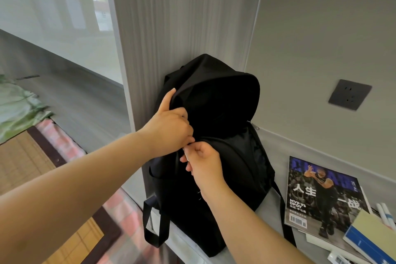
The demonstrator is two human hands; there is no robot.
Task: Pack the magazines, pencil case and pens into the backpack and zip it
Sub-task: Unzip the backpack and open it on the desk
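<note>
A black backpack (216, 100) stands upright on a grey ledge against the wall, its top flap hanging open like a hood. My left hand (171, 128) grips the left edge of the opening, thumb up along the fabric. Just below it, my right hand (203, 162) pinches something small and metallic at the zip line on the left side, probably a zipper pull. Another zipper pull (254, 125) hangs at the right side of the opening. A basketball magazine (321, 197) lies flat to the right of the backpack. White pens (385, 215) lie at the far right.
A blue-and-yellow book (370, 236) overlaps the magazine's lower right corner. A dark wall socket (350, 94) sits above the grey ledge (272, 214). The backpack's strap loop (153, 224) hangs over the ledge's front. Left and below are a checked bedcover (120, 216) and a woven mat (23, 161).
</note>
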